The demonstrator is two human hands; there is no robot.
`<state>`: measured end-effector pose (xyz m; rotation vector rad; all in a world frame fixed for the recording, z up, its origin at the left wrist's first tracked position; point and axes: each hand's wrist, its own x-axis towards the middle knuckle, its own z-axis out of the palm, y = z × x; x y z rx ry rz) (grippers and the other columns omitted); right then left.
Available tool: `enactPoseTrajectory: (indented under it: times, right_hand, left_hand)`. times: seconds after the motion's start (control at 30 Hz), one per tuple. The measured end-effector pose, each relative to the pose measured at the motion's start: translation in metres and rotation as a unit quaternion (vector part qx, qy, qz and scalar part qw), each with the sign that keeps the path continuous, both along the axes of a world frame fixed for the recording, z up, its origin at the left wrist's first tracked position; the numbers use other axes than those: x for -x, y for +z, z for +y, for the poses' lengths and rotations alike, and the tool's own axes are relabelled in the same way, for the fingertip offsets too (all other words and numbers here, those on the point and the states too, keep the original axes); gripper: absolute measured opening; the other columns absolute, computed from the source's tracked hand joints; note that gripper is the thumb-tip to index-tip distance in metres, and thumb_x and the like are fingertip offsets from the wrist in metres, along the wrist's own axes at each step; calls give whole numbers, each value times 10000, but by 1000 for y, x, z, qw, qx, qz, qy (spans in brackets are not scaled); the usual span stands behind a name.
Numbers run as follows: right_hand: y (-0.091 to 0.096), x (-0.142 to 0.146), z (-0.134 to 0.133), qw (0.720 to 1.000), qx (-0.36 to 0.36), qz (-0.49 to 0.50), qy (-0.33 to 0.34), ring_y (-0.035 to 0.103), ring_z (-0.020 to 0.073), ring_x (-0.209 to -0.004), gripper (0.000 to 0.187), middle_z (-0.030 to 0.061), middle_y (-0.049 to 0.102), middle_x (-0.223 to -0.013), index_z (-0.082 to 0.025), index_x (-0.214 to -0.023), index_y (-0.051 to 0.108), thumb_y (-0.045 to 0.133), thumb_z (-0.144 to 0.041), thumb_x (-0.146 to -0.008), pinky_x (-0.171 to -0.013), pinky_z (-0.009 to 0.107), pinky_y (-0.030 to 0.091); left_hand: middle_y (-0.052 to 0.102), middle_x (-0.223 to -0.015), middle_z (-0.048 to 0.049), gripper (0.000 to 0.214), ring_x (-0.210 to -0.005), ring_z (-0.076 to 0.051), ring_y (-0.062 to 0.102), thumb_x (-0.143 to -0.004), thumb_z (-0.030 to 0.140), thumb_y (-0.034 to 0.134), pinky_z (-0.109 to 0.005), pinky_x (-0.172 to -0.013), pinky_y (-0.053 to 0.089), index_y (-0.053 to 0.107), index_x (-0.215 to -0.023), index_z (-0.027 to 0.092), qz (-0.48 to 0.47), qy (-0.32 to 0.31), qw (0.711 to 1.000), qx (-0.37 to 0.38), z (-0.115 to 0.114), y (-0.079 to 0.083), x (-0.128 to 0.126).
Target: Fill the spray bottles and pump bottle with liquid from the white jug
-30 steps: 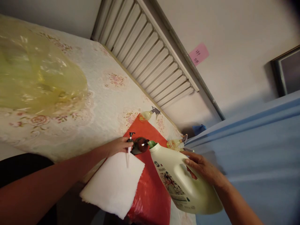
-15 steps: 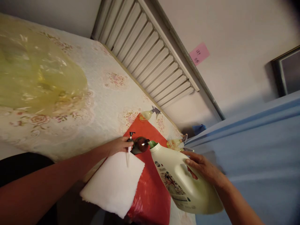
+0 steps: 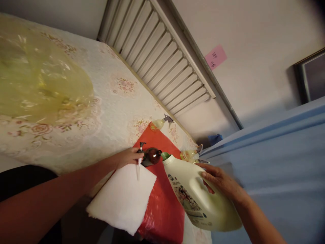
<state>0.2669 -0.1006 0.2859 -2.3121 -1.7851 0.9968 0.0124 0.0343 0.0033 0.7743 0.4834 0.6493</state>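
Note:
My right hand [image 3: 218, 178] is closed round the handle of a large pale green jug [image 3: 200, 196] with a flower label. The jug is tilted to the left, its green-lined spout [image 3: 165, 156] right at the mouth of a dark brown bottle [image 3: 152, 156]. Whether liquid is flowing I cannot tell. Between the fingers of my left hand [image 3: 129, 156] is a pump head [image 3: 140, 152] with a black top and a pale dip tube pointing down. These fingers are beside the brown bottle; contact is unclear. A white cloth [image 3: 124, 200] lies just below my left hand.
A red sheet [image 3: 165, 203] lies under the bottle on a flowered tablecloth [image 3: 114, 115]. Spray bottles [image 3: 158, 124] [image 3: 188, 155] stand along the far edge. A yellow plastic bag [image 3: 45, 78] is at left, a radiator [image 3: 162, 57] behind, blue fabric [image 3: 274, 162] at right.

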Motion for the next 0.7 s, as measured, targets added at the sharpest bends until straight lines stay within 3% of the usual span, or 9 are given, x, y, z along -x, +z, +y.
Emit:
enactPoseTrajectory:
  times: [0.7]
  right_hand:
    - [2,0,1,1000,18,1,9,456,106,-454,667,-56,491,-535,-149,-1337,539,528,-624,-869,-501,238,364]
  left_hand:
    - [607,-792,-3,411,-759,-148,562,-722,455,774,-320,-813,469,651,-982,161,-21,-11,1000,-20,2,-5,1]
